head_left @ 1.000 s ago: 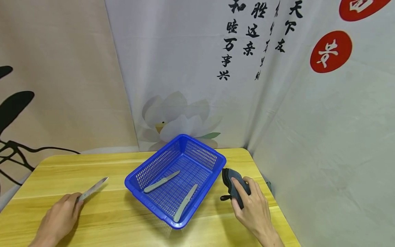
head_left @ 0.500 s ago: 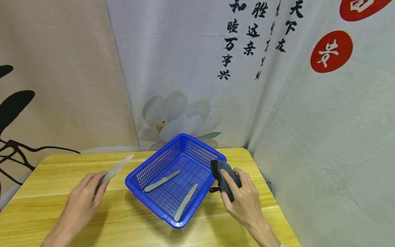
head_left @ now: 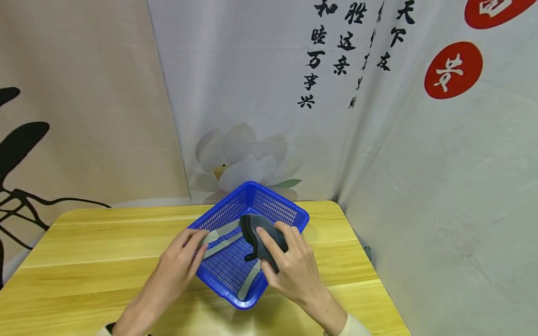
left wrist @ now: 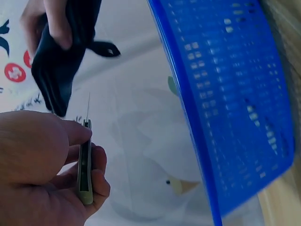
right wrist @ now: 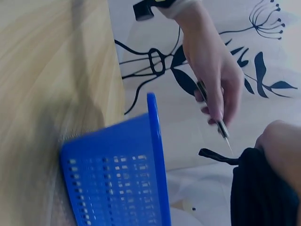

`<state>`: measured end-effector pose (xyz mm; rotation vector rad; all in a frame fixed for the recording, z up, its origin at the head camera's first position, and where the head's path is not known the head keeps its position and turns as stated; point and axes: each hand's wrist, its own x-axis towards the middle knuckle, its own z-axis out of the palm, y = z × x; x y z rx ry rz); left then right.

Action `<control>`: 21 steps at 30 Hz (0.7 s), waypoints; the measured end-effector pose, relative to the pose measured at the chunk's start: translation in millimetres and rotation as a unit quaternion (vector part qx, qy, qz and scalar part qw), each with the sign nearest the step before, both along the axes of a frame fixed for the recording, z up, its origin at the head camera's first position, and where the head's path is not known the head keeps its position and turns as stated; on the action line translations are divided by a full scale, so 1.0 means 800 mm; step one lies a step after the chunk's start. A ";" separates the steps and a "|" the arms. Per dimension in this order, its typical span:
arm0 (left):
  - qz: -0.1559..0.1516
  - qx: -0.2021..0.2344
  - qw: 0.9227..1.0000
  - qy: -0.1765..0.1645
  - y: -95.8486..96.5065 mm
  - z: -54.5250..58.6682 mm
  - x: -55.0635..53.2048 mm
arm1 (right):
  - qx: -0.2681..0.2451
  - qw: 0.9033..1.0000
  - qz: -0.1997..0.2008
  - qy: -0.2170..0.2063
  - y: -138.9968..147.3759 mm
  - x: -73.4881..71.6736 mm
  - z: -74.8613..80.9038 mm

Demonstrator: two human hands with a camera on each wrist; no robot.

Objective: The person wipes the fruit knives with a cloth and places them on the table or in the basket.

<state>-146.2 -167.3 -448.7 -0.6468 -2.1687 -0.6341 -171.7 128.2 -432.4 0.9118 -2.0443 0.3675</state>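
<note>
My left hand holds a folding knife by its pale grey-green handle, blade out, above the basket. In the left wrist view the knife handle lies between thumb and curled fingers. My right hand grips a folded dark grey cloth with black edging and a small loop. The blade's tip meets the cloth's edge in the head view. Inside the blue plastic basket lie two similar knives: one just under the held knife, another near the front corner, partly hidden behind the cloth.
The basket stands slantwise on a wooden table, near its back edge. A printed curtain with a flower and black writing hangs behind the table, and more pale cloth runs along the right side.
The left hand has carried the knife rightward and up from the table's left side to over the basket. The right hand has brought the cloth leftward over the basket to the blade.
</note>
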 end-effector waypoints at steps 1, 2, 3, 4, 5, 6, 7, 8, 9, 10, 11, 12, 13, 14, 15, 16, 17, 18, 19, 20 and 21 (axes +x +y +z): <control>-0.005 0.001 1.000 0.003 0.005 0.001 -0.001 | 0.004 1.000 0.001 0.002 -0.005 0.001 0.000; -0.010 0.001 1.000 0.003 0.010 0.001 -0.002 | 0.010 1.000 0.001 0.003 -0.009 0.002 0.000; -0.016 0.001 1.000 0.002 0.014 0.002 -0.003 | 0.015 1.000 0.000 0.005 -0.013 0.003 0.000; -0.020 0.001 1.000 0.001 0.018 0.003 -0.004 | 0.021 1.000 -0.001 0.007 -0.017 0.004 0.000; -0.023 0.001 1.000 -0.002 0.022 0.004 -0.004 | 0.027 1.000 -0.002 0.009 -0.020 0.005 0.000; -0.025 -0.001 1.000 -0.004 0.025 0.005 -0.004 | 0.035 0.999 -0.004 0.012 -0.023 0.006 -0.001; -0.026 -0.001 1.000 -0.005 0.028 0.006 -0.004 | 0.041 0.999 -0.006 0.015 -0.026 0.007 -0.001; -0.027 -0.001 1.000 -0.007 0.031 0.007 -0.003 | 0.048 0.999 -0.009 0.020 -0.028 0.008 -0.001; -0.026 -0.002 1.000 -0.007 0.033 0.007 -0.002 | 0.055 0.998 -0.013 0.026 -0.030 0.008 -0.002; -0.024 -0.002 1.000 -0.008 0.035 0.007 -0.002 | 0.062 0.997 -0.016 0.032 -0.031 0.009 -0.003; -0.020 -0.003 1.000 -0.009 0.037 0.007 -0.001 | 0.068 0.997 -0.020 0.038 -0.033 0.009 -0.004; -0.018 -0.003 1.000 -0.006 0.038 0.007 -0.001 | 0.074 0.996 -0.024 0.044 -0.034 0.009 -0.004; -0.015 -0.003 1.000 -0.007 0.039 0.007 0.000 | 0.078 0.995 -0.027 0.049 -0.034 0.009 -0.005; -0.011 -0.004 1.000 -0.008 0.040 0.006 0.000 | 0.083 0.995 -0.030 0.053 -0.035 0.008 -0.006; -0.010 -0.005 1.000 -0.007 0.040 0.006 0.000 | 0.085 0.994 -0.033 0.056 -0.035 0.008 -0.006; -0.009 -0.007 1.000 -0.007 0.041 0.006 0.001 | 0.087 0.994 -0.036 0.058 -0.034 0.008 -0.007; -0.008 -0.008 1.000 -0.006 0.041 0.005 0.001 | 0.089 0.993 -0.040 0.060 -0.033 0.007 -0.007; -0.008 -0.009 1.000 -0.004 0.041 0.005 0.001 | 0.091 0.993 -0.043 0.060 -0.032 0.007 -0.007; -0.009 -0.011 1.000 -0.003 0.041 0.005 0.001 | 0.092 0.993 -0.046 0.061 -0.031 0.006 -0.007; -0.009 -0.012 1.000 0.000 0.040 0.005 0.001 | 0.093 0.993 -0.050 0.061 -0.030 0.005 -0.006; -0.009 -0.012 1.000 0.004 0.040 0.004 0.001 | 0.094 0.992 -0.053 0.060 -0.028 0.004 -0.006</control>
